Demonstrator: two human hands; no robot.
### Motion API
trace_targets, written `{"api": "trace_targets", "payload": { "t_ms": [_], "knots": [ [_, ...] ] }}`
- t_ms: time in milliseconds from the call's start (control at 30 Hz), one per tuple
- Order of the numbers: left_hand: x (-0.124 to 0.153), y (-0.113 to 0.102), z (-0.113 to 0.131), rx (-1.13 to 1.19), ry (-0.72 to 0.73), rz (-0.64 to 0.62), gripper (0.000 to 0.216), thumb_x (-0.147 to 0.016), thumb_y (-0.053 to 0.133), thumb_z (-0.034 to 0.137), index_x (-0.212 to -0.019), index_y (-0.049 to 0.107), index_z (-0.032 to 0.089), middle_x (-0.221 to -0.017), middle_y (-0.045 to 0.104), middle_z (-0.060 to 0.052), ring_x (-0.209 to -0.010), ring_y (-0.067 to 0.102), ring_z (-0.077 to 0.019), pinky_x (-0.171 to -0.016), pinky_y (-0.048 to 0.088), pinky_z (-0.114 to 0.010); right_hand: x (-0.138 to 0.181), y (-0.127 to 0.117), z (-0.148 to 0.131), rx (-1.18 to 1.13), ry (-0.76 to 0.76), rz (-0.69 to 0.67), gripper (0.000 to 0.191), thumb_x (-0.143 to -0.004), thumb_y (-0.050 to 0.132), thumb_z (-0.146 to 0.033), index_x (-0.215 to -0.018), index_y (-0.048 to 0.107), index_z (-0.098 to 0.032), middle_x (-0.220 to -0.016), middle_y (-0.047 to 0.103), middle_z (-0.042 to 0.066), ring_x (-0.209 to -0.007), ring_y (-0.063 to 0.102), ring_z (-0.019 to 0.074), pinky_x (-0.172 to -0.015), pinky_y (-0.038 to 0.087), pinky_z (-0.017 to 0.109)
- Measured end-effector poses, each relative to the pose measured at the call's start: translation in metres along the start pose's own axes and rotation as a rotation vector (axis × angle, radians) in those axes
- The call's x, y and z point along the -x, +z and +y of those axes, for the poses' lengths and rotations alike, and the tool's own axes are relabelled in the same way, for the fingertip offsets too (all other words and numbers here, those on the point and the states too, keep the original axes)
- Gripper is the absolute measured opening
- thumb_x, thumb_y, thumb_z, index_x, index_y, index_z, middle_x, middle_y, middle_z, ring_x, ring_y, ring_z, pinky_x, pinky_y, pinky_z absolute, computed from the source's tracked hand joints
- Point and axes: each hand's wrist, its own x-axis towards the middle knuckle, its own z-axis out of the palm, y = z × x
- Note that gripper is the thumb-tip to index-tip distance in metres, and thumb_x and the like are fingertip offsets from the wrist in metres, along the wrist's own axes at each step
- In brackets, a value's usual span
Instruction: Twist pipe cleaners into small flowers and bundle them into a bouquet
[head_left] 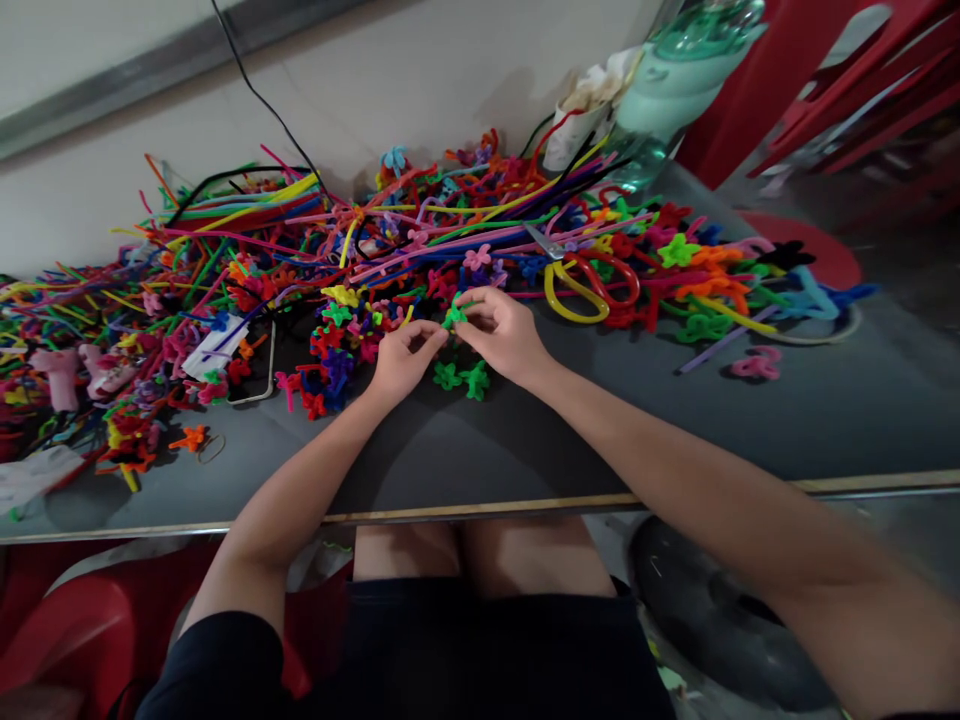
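From afar I have left hand (405,360) and right hand (508,338) pinching a green fuzzy-stem flower (454,317), two matching green flowers (476,381) nearer the front edge of the dark grey desk (450,455)

Two grips, one left (409,355) and one right (502,330), with one green fuzzy piece (454,315) between them. Just nearer the body than the grips: two green flowers (477,380). Right of the right grip: one pair of scissors (592,288) and one loose pink twist (757,363). Beyond it: one bottle (667,100), one cup (566,140). Left of the left grip: one stray orange flower (192,438). The heaped fuzzy stems (330,230) are too tangled to count.
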Motion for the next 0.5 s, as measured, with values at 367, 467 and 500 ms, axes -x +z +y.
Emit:
{"api": "trace_targets", "payload": {
  "t_ms": [367, 467, 500],
  "knots": [
    [0.003, -0.002, 0.007, -0.210, 0.085, 0.040, 0.019, -0.085, 0.058, 0.033, -0.075, 0.064, 0.018, -0.066, 0.063, 0.000, -0.058, 0.055, -0.0098, -0.055, 0.044, -0.023, -0.003, 0.002, 0.001, 0.051, -0.033, -0.077, 0.021, -0.081, 0.059, -0.031, -0.093, 0.071, -0.018, -0.085, 0.072, 0.004, -0.067, 0.063, 0.0151, -0.061, 0.051, 0.029],
    [0.005, -0.004, 0.011, -0.231, 0.091, 0.138, 0.018, -0.085, 0.059, 0.034, -0.088, 0.068, 0.018, -0.075, 0.068, -0.001, -0.060, 0.057, -0.0100, -0.056, 0.046, -0.023, -0.004, 0.000, 0.002, 0.137, -0.069, -0.052, 0.019, -0.079, 0.059, -0.025, -0.090, 0.072, -0.018, -0.083, 0.072, 0.004, -0.067, 0.063, 0.0152, -0.064, 0.050, 0.029],
    [0.006, -0.004, 0.012, -0.252, 0.101, 0.153, 0.018, -0.084, 0.062, 0.034, -0.090, 0.068, 0.018, -0.076, 0.068, -0.002, -0.061, 0.058, -0.0101, -0.056, 0.046, -0.023, -0.004, 0.000, 0.001, 0.165, -0.078, -0.048, 0.019, -0.079, 0.058, -0.023, -0.089, 0.073, -0.018, -0.083, 0.073, 0.004, -0.068, 0.063, 0.0155, -0.065, 0.050, 0.030]
  ]
}}
